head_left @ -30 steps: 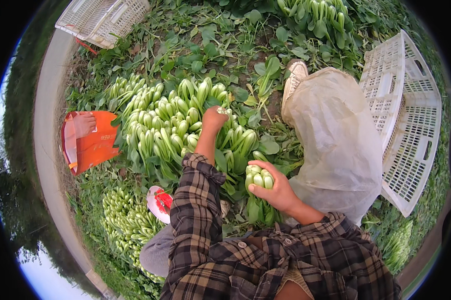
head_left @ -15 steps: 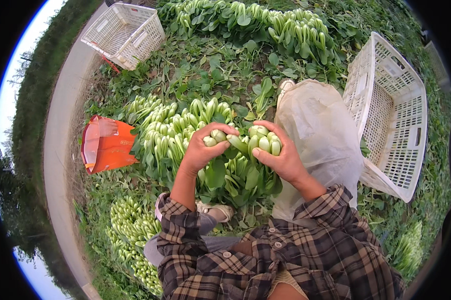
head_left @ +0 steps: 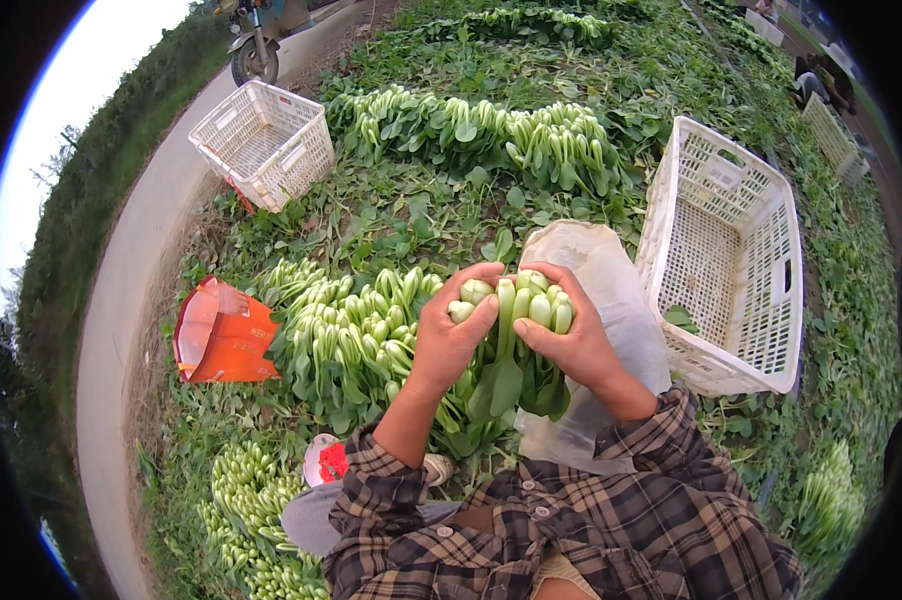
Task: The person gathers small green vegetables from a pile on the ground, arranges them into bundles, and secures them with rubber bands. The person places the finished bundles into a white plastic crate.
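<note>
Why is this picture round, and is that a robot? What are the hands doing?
No robot here, just a person. A wide fisheye camera on their head looks down, so everything looks round and edges bend. The arms in checked sleeves are the person's own. The left hand holds some pale-stemmed greens, and the right hand holds a fuller bunch, close together. On the leafy ground lie more greens in a pile. An orange bag sits to its left, with a white crate at the right and another farther off.
</note>
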`<state>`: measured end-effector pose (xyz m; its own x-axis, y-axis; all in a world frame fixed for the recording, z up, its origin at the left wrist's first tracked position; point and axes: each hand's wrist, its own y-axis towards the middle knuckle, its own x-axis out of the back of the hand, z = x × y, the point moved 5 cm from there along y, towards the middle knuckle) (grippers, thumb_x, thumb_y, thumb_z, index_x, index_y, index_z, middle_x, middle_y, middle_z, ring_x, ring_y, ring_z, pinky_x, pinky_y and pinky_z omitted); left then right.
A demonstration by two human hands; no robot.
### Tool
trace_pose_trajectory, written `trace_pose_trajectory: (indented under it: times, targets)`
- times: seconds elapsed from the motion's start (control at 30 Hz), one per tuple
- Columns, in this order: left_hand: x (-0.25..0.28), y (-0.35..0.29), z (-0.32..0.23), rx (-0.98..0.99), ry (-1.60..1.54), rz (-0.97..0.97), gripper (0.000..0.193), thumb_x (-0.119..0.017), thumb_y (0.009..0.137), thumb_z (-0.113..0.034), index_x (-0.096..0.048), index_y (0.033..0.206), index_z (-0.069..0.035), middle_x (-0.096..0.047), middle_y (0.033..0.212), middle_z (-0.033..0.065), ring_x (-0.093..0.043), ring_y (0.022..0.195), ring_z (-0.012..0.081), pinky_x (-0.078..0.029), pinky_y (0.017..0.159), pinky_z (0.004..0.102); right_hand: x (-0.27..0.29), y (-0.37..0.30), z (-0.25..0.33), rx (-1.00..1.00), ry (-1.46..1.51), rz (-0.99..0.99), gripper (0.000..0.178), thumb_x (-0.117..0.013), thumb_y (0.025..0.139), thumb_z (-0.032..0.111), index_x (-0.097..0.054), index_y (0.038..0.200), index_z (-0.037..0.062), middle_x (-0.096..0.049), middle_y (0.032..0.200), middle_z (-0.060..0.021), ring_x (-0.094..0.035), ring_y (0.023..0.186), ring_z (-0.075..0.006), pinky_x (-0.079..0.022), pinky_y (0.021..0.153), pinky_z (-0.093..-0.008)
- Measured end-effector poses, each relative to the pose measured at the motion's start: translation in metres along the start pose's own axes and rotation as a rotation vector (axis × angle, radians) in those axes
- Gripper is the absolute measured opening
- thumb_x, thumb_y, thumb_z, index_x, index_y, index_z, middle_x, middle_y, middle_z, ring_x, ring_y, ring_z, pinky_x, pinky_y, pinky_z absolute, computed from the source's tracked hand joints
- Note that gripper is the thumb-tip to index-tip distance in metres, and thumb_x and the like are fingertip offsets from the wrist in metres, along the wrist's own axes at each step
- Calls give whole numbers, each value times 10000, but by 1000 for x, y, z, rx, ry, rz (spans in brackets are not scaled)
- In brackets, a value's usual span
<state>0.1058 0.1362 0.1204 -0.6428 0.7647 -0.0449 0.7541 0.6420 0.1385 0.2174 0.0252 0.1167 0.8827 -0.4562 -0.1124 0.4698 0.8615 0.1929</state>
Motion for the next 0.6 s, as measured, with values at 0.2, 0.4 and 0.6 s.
trace_pose_trajectory:
  times: [0.2, 0.4, 0.6]
  targets:
    - [-34, 0, -37, -314, 441, -95, 301, -605, 849, -60, -606, 1149, -44, -657, 998, 63, -613, 886, 130, -486, 816, 270, 22, -14, 25, -22, -26, -112, 539, -702, 782, 73, -468, 1267, 59, -528, 1142, -56, -522, 1023, -129, -452, 885, -282]
    - [-40, -4, -50, -342, 478, -4, 361, -684, 815, -82, -599, 1163, -45, -636, 1069, 66, -607, 942, 157, -480, 844, 288, 27, -16, 44, 90, -166, -175, 535, -698, 787, 73, -472, 1273, 69, -530, 1144, -51, -525, 1024, -129, -449, 895, -281]
    - [-27, 3, -31, 40, -66, 171, 430, -733, 765, -39, -594, 1173, -30, -610, 1141, 38, -582, 1012, 127, -467, 909, 276, 24, -21, 47, 83, -20, -78, 571, -704, 785, 76, -453, 1297, 76, -526, 1165, -56, -519, 1051, -140, -438, 916, -286]
